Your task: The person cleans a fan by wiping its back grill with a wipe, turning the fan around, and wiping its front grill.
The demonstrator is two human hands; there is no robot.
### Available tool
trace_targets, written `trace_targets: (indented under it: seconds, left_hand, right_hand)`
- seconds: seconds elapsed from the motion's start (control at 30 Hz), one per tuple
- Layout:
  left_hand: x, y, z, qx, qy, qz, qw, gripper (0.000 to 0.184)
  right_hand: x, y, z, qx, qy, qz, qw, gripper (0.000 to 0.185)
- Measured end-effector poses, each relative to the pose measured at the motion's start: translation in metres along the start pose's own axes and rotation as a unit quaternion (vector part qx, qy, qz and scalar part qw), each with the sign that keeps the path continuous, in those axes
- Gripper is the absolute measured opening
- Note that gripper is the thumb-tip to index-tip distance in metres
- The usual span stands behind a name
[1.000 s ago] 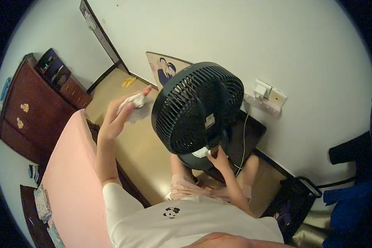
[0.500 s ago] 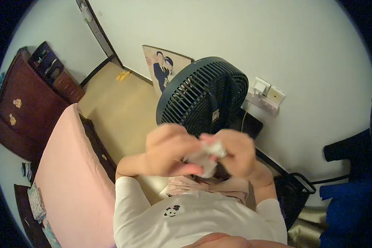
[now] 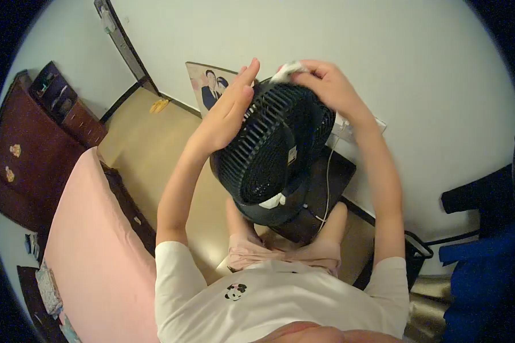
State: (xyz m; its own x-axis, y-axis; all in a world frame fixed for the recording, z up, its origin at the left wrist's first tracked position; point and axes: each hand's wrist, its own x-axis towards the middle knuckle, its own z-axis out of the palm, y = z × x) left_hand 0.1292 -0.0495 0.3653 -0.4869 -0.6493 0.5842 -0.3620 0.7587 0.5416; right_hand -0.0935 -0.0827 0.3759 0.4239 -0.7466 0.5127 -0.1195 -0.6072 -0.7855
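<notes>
A dark round fan (image 3: 269, 143) stands between my legs, its ribbed housing facing up and towards me. My left hand (image 3: 226, 117) rests against the fan's left rim with its fingers stretched out. At the fan's top edge my right hand (image 3: 329, 86) grips a white cloth (image 3: 289, 70), which touches the rim. Another white crumpled piece (image 3: 273, 200) lies on the fan's base, just under the housing. A pale cord (image 3: 328, 177) runs down beside the fan.
A pink-covered bed (image 3: 97, 246) is on the left, with a dark red cabinet (image 3: 34, 137) behind it. A framed picture (image 3: 197, 77) leans on the wall. Wall sockets (image 3: 377, 124) are right of the fan. Dark blue clothing (image 3: 480, 274) hangs at the far right.
Both hands have moved from in front of the fan up to its rim, and apart. The white cloth went up with my right hand. My left hand has opened against the housing.
</notes>
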Motion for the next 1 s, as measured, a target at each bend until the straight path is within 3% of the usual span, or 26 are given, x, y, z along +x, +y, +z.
trace_targets:
  seconds: [0.03, 0.1, 0.17, 0.3, 0.37, 0.43, 0.5, 0.53, 0.6, 0.73, 0.8, 0.83, 0.9, 0.93, 1.0]
  left_hand:
    - [-0.001, 0.001, 0.001, -0.005, -0.004, -0.030, 1.000, 0.054]
    - [0.000, -0.003, 0.002, 0.016, 0.000, -0.027, 1.000, 0.056]
    - [-0.002, -0.011, 0.002, 0.027, -0.011, -0.017, 0.999, 0.056]
    - [-0.009, -0.009, 0.005, 0.071, 0.005, 0.027, 0.997, 0.053]
    - [-0.010, -0.006, 0.004, 0.070, 0.005, 0.017, 0.997, 0.053]
    - [-0.014, -0.010, 0.002, 0.022, 0.008, 0.033, 0.999, 0.053]
    - [-0.018, -0.013, 0.001, 0.023, 0.010, 0.029, 0.999, 0.053]
    - [-0.019, -0.015, 0.001, 0.024, 0.016, 0.028, 0.999, 0.054]
    - [-0.018, -0.016, 0.002, 0.020, 0.017, 0.034, 0.999, 0.054]
    - [-0.016, -0.013, 0.003, -0.006, 0.024, 0.026, 0.999, 0.058]
    - [-0.017, -0.017, 0.003, -0.008, 0.022, 0.032, 0.999, 0.060]
    - [-0.017, -0.020, 0.003, -0.007, 0.026, 0.031, 0.999, 0.061]
    - [-0.019, -0.022, 0.004, -0.017, 0.020, 0.030, 0.999, 0.063]
    - [-0.018, -0.020, 0.004, -0.012, 0.022, 0.030, 0.999, 0.063]
    - [-0.016, -0.015, 0.005, -0.003, 0.025, 0.030, 0.999, 0.064]
  right_hand:
    - [-0.005, -0.010, 0.010, 0.012, -0.028, -0.029, 0.999, 0.020]
    - [-0.018, -0.034, 0.033, -0.130, -0.054, -0.167, 0.976, 0.022]
    - [-0.015, -0.026, 0.035, -0.192, -0.016, -0.210, 0.959, 0.022]
    - [-0.013, -0.010, 0.018, -0.153, 0.036, -0.130, 0.979, 0.022]
    - [-0.012, -0.017, 0.010, -0.223, 0.034, -0.044, 0.973, 0.021]
    - [0.001, 0.010, -0.010, -0.258, 0.060, -0.042, 0.963, 0.021]
    - [0.009, 0.033, -0.036, -0.236, -0.009, 0.085, 0.968, 0.023]
    - [0.007, 0.041, -0.044, -0.237, -0.007, 0.086, 0.968, 0.023]
    - [0.003, 0.046, -0.055, -0.059, -0.047, 0.145, 0.987, 0.023]
    - [-0.016, 0.029, -0.029, -0.095, 0.049, 0.078, 0.991, 0.023]
    - [-0.023, 0.007, -0.013, -0.065, 0.037, -0.100, 0.992, 0.023]
    - [-0.022, 0.003, -0.015, -0.067, 0.043, -0.099, 0.992, 0.023]
    - [-0.026, 0.002, -0.016, -0.115, 0.028, 0.032, 0.992, 0.022]
    - [-0.025, 0.019, -0.015, -0.026, 0.072, -0.012, 0.997, 0.020]
    - [-0.028, 0.036, -0.016, -0.003, 0.102, -0.013, 0.995, 0.020]
